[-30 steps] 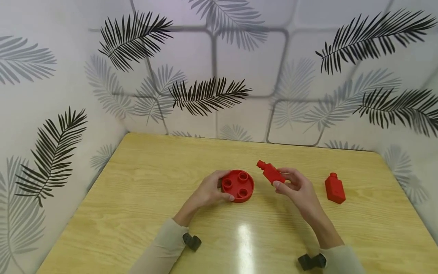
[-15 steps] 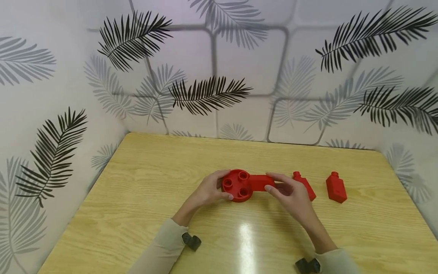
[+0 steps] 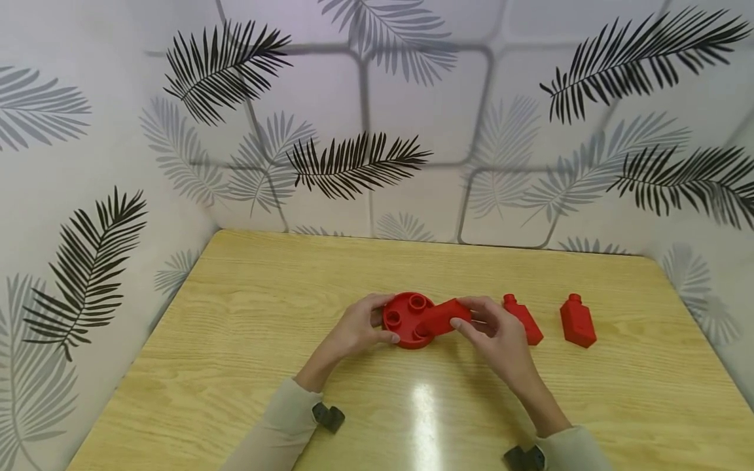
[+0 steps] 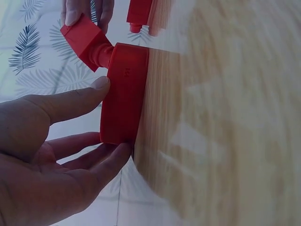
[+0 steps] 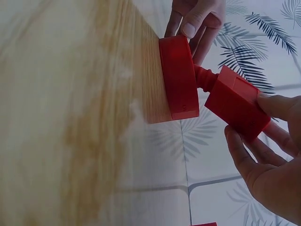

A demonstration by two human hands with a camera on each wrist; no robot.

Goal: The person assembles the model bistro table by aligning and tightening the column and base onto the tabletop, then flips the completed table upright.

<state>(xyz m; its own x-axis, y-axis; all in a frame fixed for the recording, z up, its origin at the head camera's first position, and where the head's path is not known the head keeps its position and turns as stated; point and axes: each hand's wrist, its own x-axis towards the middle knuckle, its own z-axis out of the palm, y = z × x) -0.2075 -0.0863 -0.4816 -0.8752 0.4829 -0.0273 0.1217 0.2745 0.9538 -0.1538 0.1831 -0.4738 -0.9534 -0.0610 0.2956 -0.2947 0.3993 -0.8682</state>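
A round red dish (image 3: 406, 311) with three raised ring sockets lies on the table. My left hand (image 3: 357, 327) grips its left edge, thumb on the near side and fingers on the far side. My right hand (image 3: 497, 333) pinches the bottom end of a red bottle-shaped piece (image 3: 446, 316) with a square body and ridged neck (image 5: 206, 77). Tilted, the piece points its neck down at the dish's near right socket. Whether the neck has entered the socket cannot be told. In the left wrist view, the dish (image 4: 124, 94) stands between my left thumb and fingers.
Two more red bottle-shaped pieces lie to the right, one (image 3: 524, 320) just beyond my right hand and another (image 3: 578, 321) farther right. The wooden table (image 3: 253, 281) meets a leaf-patterned wall (image 3: 330, 216) at the back.
My right hand has moved left with the bottle-shaped piece, bringing its neck over the dish and tilting it down at the near right socket. My left hand holds the dish in the same place.
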